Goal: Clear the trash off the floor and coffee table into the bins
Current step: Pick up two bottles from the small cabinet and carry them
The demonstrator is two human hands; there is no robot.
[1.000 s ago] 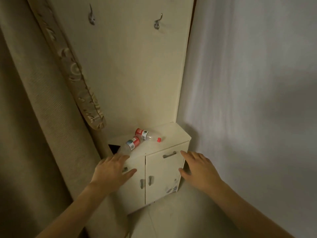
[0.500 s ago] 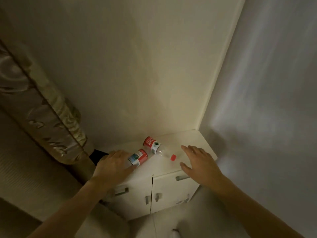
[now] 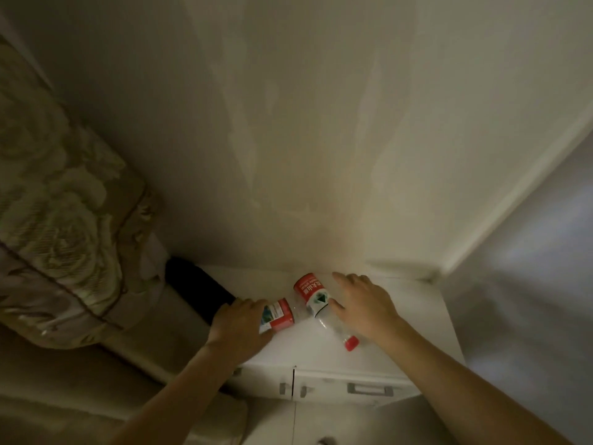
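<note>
Two clear plastic bottles with red labels lie on their sides on top of a low white cabinet point(image 3: 420, 313). My left hand point(image 3: 239, 327) is wrapped over the body of the left bottle point(image 3: 279, 315), hiding most of it. The right bottle point(image 3: 310, 292) points its red cap toward me. My right hand point(image 3: 364, 306) rests over it with fingers stretched and apart, thumb against its side.
The cabinet stands in a corner between a cream panel behind and a grey wall point(image 3: 529, 284) on the right. A floral-patterned mattress point(image 3: 57, 220) leans at the left, with a dark gap point(image 3: 199, 290) beside the cabinet. Two cabinet doors point(image 3: 369, 388) face me.
I have come closer and lower. My left hand has closed over the left bottle, and my right hand has moved left from the cabinet's edge onto the right bottle.
</note>
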